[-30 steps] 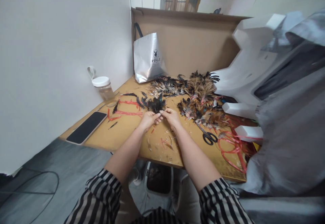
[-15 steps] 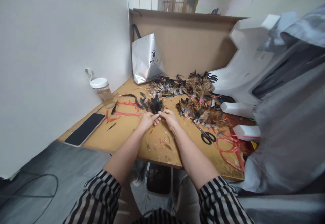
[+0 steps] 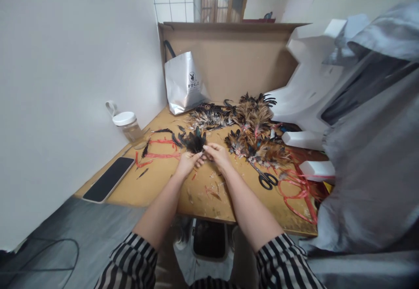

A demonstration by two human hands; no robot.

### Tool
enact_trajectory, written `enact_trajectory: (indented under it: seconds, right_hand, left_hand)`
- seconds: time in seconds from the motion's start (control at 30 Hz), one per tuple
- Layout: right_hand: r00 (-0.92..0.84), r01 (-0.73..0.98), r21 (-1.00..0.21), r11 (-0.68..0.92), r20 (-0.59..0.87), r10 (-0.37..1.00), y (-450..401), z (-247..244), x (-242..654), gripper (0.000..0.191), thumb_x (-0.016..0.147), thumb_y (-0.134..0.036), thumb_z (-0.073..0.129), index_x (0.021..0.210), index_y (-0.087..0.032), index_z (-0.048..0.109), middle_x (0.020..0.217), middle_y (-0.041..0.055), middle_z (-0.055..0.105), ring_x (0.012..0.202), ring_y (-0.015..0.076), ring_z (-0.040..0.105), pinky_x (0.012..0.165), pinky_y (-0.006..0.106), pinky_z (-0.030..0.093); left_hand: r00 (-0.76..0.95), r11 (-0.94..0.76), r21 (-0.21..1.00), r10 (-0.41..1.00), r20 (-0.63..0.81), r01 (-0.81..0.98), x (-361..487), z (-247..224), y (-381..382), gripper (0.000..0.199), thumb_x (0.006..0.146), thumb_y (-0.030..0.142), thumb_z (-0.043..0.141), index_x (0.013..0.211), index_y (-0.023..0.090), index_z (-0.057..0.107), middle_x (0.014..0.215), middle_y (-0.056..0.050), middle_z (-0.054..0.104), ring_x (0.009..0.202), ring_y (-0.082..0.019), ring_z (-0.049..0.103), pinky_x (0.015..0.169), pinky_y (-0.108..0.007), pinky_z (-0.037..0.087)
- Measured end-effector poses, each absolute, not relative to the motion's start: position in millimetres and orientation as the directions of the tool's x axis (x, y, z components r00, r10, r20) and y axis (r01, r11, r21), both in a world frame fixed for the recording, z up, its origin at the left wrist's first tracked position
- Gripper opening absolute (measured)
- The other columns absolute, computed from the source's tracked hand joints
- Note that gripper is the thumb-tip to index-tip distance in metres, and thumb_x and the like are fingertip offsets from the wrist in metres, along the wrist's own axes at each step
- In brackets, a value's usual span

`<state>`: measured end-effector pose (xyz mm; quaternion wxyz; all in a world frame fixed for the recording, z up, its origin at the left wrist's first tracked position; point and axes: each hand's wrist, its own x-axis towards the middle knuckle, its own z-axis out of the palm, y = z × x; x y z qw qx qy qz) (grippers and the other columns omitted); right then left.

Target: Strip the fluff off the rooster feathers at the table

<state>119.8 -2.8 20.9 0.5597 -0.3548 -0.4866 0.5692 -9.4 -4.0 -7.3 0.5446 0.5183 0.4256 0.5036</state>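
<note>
Wooden table [image 3: 157, 188] bearing phone [image 3: 109, 179], lidded jar [image 3: 129, 127], silver bag [image 3: 183, 84], feather bundles [image 3: 257, 145], black-handled scissors [image 3: 267, 180], red ties [image 3: 296, 193].

Single head-worn view, taken from above the near side of the table [image 3: 153, 188].
Lens faces forward and down at close range, covering the tabletop, the cardboard panel [image 3: 235, 62] behind it and, apparently farther back, a softly blurred wooden-framed window or door [image 3: 224, 1].

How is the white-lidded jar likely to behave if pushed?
The jar may tip if pushed near its lid, since it stands taller than wide. It looks smooth, so possibly slippery, and, being round, might roll if toppled.
</note>
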Motion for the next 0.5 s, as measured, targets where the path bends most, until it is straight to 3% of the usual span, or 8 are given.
enact_trajectory:
  seconds: [0.1, 0.27, 0.4, 0.5]
  right_hand:
    - [-0.158, -0.264, -0.960, 0.095, 0.140, 0.977, -1.9, 17.7, 117.4, 0.029, 0.056, -0.043, 0.065, 0.057, -0.016, 0.054, 0.044, -0.0046, 0.048, 0.039, 0.0065, 0.039, 0.041, 0.020, 0.027]
    - [0.107, -0.174, -0.978, 0.113, 0.096, 0.990, 11.3, 5.7, 123.3, 0.030, 0.062, -0.042, 0.059, 0.077, -0.016, 0.061, 0.046, -0.0053, 0.049, 0.038, 0.0065, 0.036, 0.040, 0.020, 0.026]
    - [0.073, 0.201, -0.959, 0.200, 0.219, 0.973, 16.4, -3.5, 127.6, 0.022, 0.064, -0.035, 0.056, 0.071, -0.015, 0.064, 0.062, 0.0004, 0.060, 0.053, 0.0103, 0.049, 0.054, 0.022, 0.037]
    - [-0.089, 0.564, -0.776, 0.282, 0.282, 0.955, 9.1, -3.0, 125.0, 0.020, 0.069, -0.033, 0.052, 0.072, -0.019, 0.065, 0.073, 0.0021, 0.063, 0.066, 0.0128, 0.053, 0.063, 0.023, 0.038]
  left_hand:
    - [0.169, -0.027, 0.996, 0.985, 0.042, -0.091, -10.2, -6.9, -4.8, 0.030, 0.062, 0.037, 0.064, 0.067, 0.007, 0.064, 0.059, -0.008, 0.063, 0.040, -0.008, 0.050, 0.040, -0.019, 0.037]
    - [0.024, -0.023, 0.968, 0.999, 0.030, -0.248, -16.6, -8.2, 1.2, 0.032, 0.062, 0.035, 0.065, 0.077, 0.007, 0.063, 0.068, -0.009, 0.064, 0.044, -0.006, 0.050, 0.040, -0.017, 0.036]
    - [-0.064, -0.022, 0.931, 0.998, -0.002, -0.364, -23.1, -10.0, 6.6, 0.033, 0.062, 0.034, 0.065, 0.079, 0.007, 0.061, 0.070, -0.008, 0.064, 0.045, -0.004, 0.049, 0.041, -0.015, 0.033]
    - [-0.054, -0.010, 0.921, 0.998, -0.012, -0.389, -24.2, -11.2, 8.1, 0.033, 0.061, 0.034, 0.066, 0.080, 0.006, 0.061, 0.069, -0.008, 0.064, 0.045, -0.005, 0.049, 0.040, -0.015, 0.033]
